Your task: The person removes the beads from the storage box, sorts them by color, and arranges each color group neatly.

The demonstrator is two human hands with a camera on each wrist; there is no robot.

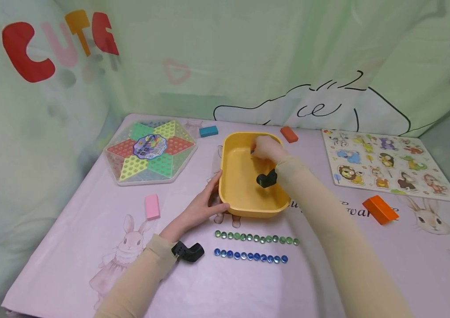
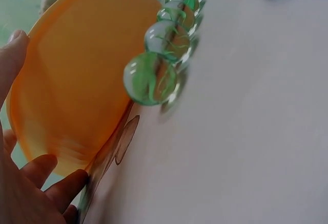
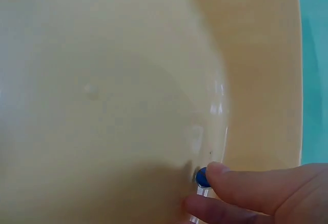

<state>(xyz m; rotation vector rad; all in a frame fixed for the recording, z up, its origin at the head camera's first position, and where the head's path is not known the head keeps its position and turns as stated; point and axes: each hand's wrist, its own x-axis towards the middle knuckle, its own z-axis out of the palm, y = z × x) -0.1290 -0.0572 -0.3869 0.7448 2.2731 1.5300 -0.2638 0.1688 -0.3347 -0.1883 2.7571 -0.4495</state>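
Two hands are working around one shallow yellow plastic tub (image 1: 244, 207) on the pink rabbit-print tablecloth (image 1: 69, 238). Starting at the left, the left hand (image 1: 202, 206) is bracing the tub's near-left corner, fingers lying fairly straight along its outer wall with the thumb towards the near rim; it is steadying the tub, not closing around it. Just to the right of that hand and in front of the tub, a row of green glass marbles (image 1: 256, 238) and a row of blue glass marbles (image 1: 250, 256) are lying with their long axes running left to right, parallel to the tub's near rim. Further right, the right hand (image 1: 266, 149) is reaching down inside the tub near its far wall, fingertip and thumb pinching a small blue glass marble (image 3: 202, 177) just above the tub floor. That marble, being round, is pointing no way. The right hand is plainly nearer to it.
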